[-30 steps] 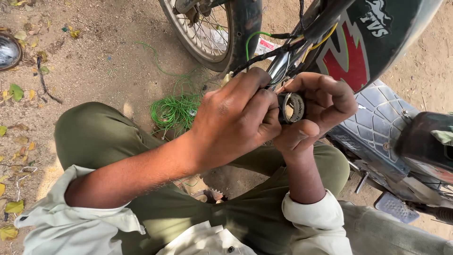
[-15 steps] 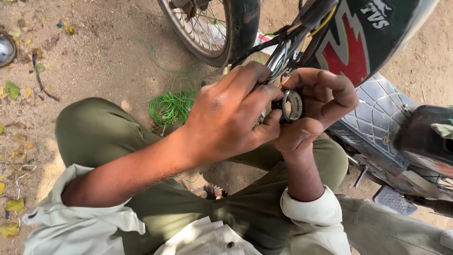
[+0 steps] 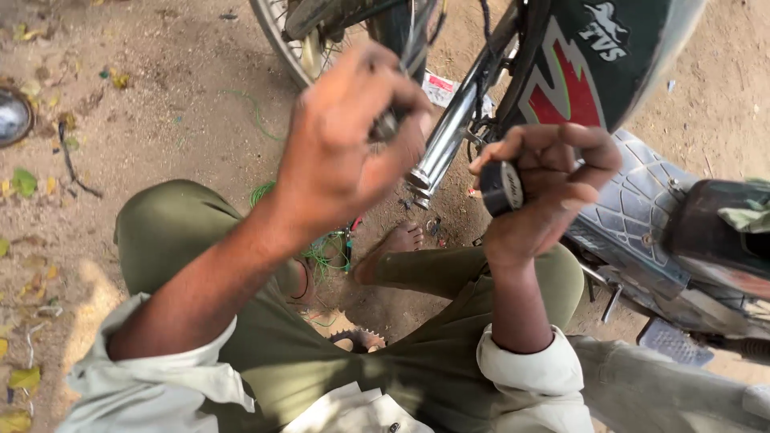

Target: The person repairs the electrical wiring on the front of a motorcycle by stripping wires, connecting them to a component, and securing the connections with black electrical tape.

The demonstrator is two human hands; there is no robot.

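My right hand (image 3: 553, 180) is raised in front of the motorcycle and grips a round black part (image 3: 500, 188) with a pale rim, its face turned left. Up and to the left, apart from that part, my left hand (image 3: 345, 136) is blurred, its fingers pinched around a small grey metal piece (image 3: 387, 125). Between the two hands runs a chrome tube (image 3: 449, 140) of the motorcycle. I am squatting; my olive trousers and one bare foot (image 3: 395, 240) show below.
The motorcycle's spoked wheel (image 3: 309, 44), dark green body panel with a red graphic (image 3: 593, 72) and grey ribbed footboard (image 3: 634, 212) fill the top and right. Green wire (image 3: 325, 250) and a toothed sprocket (image 3: 353, 341) lie on the dirt. A metal bowl (image 3: 12, 116) sits far left.
My left hand has come off the round black part and risen up and left with the small metal piece. My right hand still holds the part, now clear of the left.
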